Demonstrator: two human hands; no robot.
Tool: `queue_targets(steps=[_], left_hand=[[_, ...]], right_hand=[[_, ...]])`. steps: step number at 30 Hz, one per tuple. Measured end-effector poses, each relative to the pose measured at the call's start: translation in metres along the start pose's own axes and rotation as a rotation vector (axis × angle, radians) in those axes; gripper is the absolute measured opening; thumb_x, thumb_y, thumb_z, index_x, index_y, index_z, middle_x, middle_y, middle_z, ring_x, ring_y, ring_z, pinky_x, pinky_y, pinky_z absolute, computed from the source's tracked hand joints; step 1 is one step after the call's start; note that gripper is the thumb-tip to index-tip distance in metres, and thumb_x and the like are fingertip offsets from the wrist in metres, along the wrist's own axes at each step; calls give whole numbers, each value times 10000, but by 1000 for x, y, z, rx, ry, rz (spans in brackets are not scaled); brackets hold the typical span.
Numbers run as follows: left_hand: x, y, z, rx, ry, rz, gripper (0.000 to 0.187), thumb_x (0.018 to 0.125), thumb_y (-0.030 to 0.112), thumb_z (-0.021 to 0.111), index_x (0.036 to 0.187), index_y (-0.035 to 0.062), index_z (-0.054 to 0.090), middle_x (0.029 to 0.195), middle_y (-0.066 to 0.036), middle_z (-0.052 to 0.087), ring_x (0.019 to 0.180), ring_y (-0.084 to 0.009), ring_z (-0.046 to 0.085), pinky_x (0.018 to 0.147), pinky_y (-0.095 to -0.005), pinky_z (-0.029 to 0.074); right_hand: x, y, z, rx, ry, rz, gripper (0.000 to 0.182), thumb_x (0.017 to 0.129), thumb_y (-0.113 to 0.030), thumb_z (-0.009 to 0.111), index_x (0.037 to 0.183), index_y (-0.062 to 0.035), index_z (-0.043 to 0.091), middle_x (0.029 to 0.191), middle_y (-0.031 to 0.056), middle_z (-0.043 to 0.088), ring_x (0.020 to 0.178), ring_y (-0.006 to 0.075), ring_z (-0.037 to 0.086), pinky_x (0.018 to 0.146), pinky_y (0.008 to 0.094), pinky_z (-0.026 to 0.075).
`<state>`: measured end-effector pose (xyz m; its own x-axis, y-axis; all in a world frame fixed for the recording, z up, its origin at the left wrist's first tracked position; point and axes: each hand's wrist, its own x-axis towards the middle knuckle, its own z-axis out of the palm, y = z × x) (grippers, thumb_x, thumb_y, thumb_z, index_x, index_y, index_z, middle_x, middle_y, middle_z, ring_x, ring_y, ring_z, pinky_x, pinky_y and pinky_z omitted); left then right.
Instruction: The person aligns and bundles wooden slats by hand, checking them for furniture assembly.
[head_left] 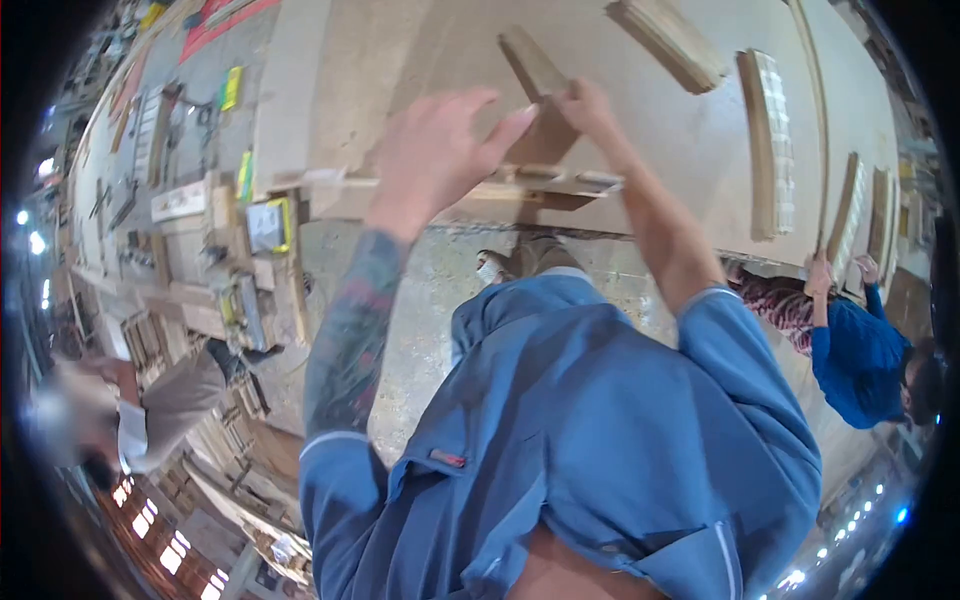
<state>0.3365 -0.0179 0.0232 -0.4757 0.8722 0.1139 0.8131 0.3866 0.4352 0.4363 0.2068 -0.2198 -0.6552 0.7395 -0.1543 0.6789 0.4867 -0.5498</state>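
Note:
My right hand [588, 107] is closed on the near end of a short wooden strip [532, 62], which lies at a slant over the light board-topped table [440, 50]. Left of it, my left hand [440, 145] hangs above the table's near edge, fingers apart and slightly blurred, holding nothing. Its thumb points toward the strip, and I see a gap between them. Beneath the hands, several thin wood pieces [540, 178] lie along the near edge of the table.
Bundled wooden strips [668, 45] lie at the far right, with a pale-sided wooden bundle [768, 145] nearer. A co-worker in a blue shirt [865, 365] handles wood at right. Another person [175, 410] stands at lower left. A yellow-edged box [268, 226] sits on the left bench.

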Motion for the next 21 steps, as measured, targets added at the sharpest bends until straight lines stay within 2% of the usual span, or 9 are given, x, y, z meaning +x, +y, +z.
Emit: queue_targets(steps=[2,3,4,7,9,11,13,17,21], left_hand=[[-2,2,-1,30,36,39,514,888,566,597,1037,94,735,945,-145,724,876,-303,690,753,-389,534],[-3,-2,-4,27,67,103,521,893,575,584,1040,100,738,936,-142,726,860,-304,694,749,-390,536],[-6,-8,-13,34,77,94,521,893,575,584,1040,100,738,936,-142,726,860,-304,694,749,-390,536],[-10,-14,-45,-206,-82,68,545,910,598,543,1072,115,736,905,-138,725,844,-323,692,739,-396,528],[-12,-30,-69,-75,-6,-7,571,919,626,506,1103,134,731,851,-133,715,816,-334,680,721,-396,512],[-9,-70,-68,-50,73,44,628,912,669,469,1115,132,724,792,-122,691,780,-333,658,724,-398,497],[-6,-113,-61,14,-25,-22,638,912,677,455,1126,139,721,781,-122,683,788,-335,656,740,-397,494],[-18,-102,-61,118,-116,-146,652,928,677,399,1158,149,706,813,-134,684,873,-353,658,815,-413,484],[-16,-108,-57,199,-168,-122,673,928,684,370,1168,150,700,844,-140,689,917,-369,654,850,-429,478]], right_hand=[[-39,-8,-39,490,198,2,394,916,-328,625,1071,34,623,993,188,677,913,250,648,820,378,519],[-64,-15,-74,703,56,74,393,943,-307,618,1139,33,618,1003,153,680,906,179,625,804,349,514],[-81,0,-74,851,182,-32,381,947,-272,633,1175,33,613,1016,105,683,921,134,614,811,315,504],[-130,35,-106,700,4,12,370,902,-223,716,1154,34,632,1035,66,694,955,138,617,850,304,485],[-151,51,-106,709,-35,5,379,887,-222,735,1157,26,637,1041,63,695,957,142,618,847,312,487],[-167,47,-107,474,-11,-53,369,855,-206,762,1142,-1,654,1051,64,709,974,154,638,841,317,494],[-158,71,-89,387,-62,-81,363,849,-198,764,1140,-10,656,1068,72,712,988,164,645,847,320,498],[-171,47,-96,454,-113,-77,370,842,-179,764,1155,-18,650,1121,101,711,1036,190,656,872,333,510],[-174,46,-102,370,-138,-101,382,854,-171,749,1187,-23,636,1132,103,705,1040,184,652,891,332,510]])
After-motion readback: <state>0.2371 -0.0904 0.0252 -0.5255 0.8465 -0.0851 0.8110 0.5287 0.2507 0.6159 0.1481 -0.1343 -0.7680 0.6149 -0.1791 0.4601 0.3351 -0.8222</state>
